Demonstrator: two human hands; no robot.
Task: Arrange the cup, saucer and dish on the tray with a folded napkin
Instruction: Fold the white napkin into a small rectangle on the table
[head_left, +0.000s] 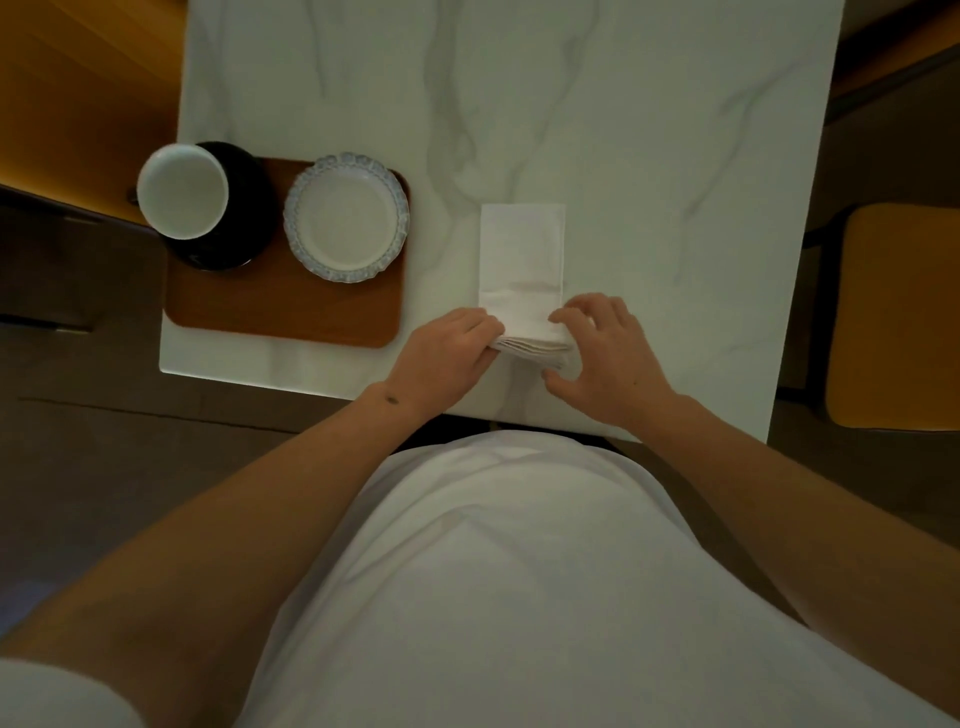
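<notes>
A white napkin (522, 254) lies as a long folded strip on the marble table (571, 104), its near end folded up into layers. My left hand (447, 353) pinches the left side of that near fold. My right hand (602, 353) holds the right side, fingertips on top and thumb below. To the left a wooden tray (280, 312) carries a white cup (183, 189) standing on a black saucer (244, 208), and beside them a white dish (345, 218) with a blue scalloped rim.
The tray sits at the table's front left corner. A yellow-seated chair (893, 312) stands to the right of the table, and a wooden surface (88, 88) lies at the upper left. My white shirt fills the lower part of the view.
</notes>
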